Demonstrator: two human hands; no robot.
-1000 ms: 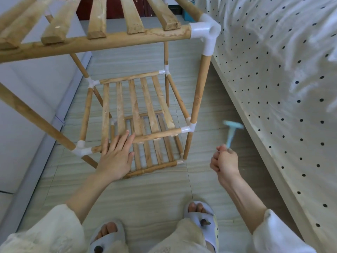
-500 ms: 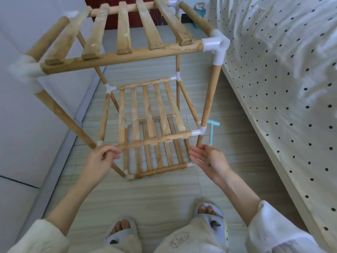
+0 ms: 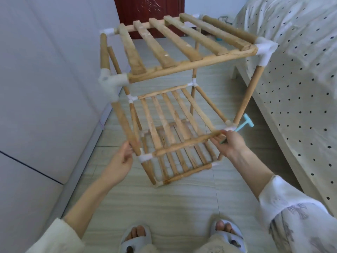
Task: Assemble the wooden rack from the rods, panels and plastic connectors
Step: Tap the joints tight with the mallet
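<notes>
A three-tier wooden rack point(image 3: 182, 67) stands on the floor ahead of me, with slatted shelves, round rods and white plastic connectors point(image 3: 112, 83) at the corners. It leans slightly. My left hand point(image 3: 121, 159) grips the front left upright rod beside the middle shelf's connector point(image 3: 145, 157). At the front right corner of the middle shelf my right hand point(image 3: 230, 145) touches the front rod and holds the handle of a small light-blue plastic hammer point(image 3: 245, 123). The hammer head sticks up past the right upright.
A grey wall point(image 3: 45, 88) runs close along the left. A bed with a white, black-dotted cover point(image 3: 300, 79) flanks the right. A dark red door point(image 3: 149, 15) is at the far end. My slippered feet point(image 3: 135, 238) stand on the pale striped floor.
The view has lifted, so the whole top shelf shows. My left hand went from flat on the middle shelf to gripping the front left rod; my right hand brought the hammer to the front right corner.
</notes>
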